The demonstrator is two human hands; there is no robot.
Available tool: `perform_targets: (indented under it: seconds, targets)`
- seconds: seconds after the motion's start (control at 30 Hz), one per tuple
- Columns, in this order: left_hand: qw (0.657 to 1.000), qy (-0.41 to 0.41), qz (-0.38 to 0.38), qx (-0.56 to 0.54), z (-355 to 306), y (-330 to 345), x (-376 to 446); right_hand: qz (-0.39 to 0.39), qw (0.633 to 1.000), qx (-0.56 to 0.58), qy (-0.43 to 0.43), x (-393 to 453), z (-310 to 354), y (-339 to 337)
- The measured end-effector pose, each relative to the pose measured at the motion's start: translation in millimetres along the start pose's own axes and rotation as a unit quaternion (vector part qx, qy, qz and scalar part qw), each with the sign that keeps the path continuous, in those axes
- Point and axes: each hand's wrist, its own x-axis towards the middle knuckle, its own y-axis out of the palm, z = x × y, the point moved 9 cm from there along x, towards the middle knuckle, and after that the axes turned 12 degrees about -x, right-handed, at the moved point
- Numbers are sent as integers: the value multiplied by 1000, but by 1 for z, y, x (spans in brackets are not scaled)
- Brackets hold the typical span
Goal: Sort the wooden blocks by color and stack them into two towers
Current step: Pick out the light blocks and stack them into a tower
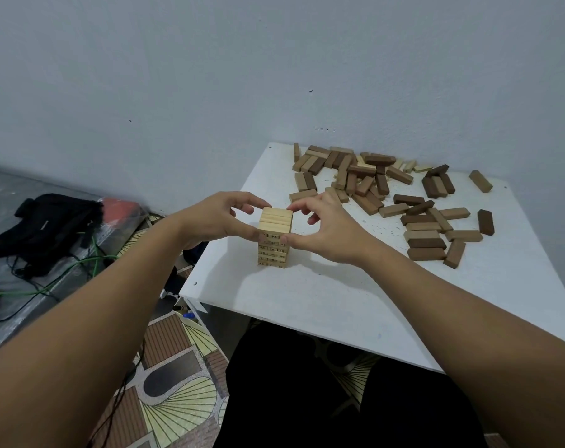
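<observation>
Pale wood makes up the light tower (273, 240), which is set near the left edge of the white table (307, 305), with numbers printed on its lower courses. Its top layer is pinched from both sides: the left hand (221, 219) is curled round the left face, thumb low and fingers over the far edge, and the right hand (323, 227) is curled round the right face likewise. Such blocks are judged light, stiff and smooth, so a stack is easily nudged out of true; hold is best taken on the long side faces, squeezed evenly. A loose pile of blocks (387, 192), mostly brown, with what may be a few pale ones among them, is left well apart at the table's far right. Behind is seen a plain grey wall (210, 76); a patterned floor (177, 367), green cable (64, 276) and black bag (48, 227) lie to the left.
</observation>
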Motion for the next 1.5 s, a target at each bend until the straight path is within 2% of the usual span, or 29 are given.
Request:
perform_targets:
  seconds: [0.3, 0.4, 0.53, 0.63, 0.73, 0.8, 0.87, 1.0, 1.13, 1.5]
  targets:
    - [1000, -9, -5, 7, 4, -4, -4, -11, 1000, 17, 12, -5, -6, 1]
    - [995, 7, -31, -91, 13, -6, -8, -51, 992, 116, 26, -11, -9, -1]
    - [937, 31, -137, -321, 19, 5, -11, -92, 934, 329, 101, -24, -6, 27]
    - [918, 33, -157, -363, 17, 33, -11, -103, 895, 416, 123, -28, 3, 50]
    - [902, 9, -170, -397, 21, 52, -9, -76, 861, 485, 135, -35, 26, 57]
    - [888, 0, -181, -423, 24, 56, -11, -79, 853, 498, 135, -37, 42, 52]
    - [883, -3, -192, -429, 28, 58, -11, -83, 842, 516, 136, -29, 28, 63]
    - [890, -13, -178, -420, 38, 62, -7, -95, 843, 507, 151, -21, 20, 75]
    - [897, 9, -154, -413, 21, 71, -13, -93, 837, 512, 167, -21, 22, 81]
    - [889, 11, -136, -436, 18, 79, -12, -97, 847, 491, 176, -15, 14, 90]
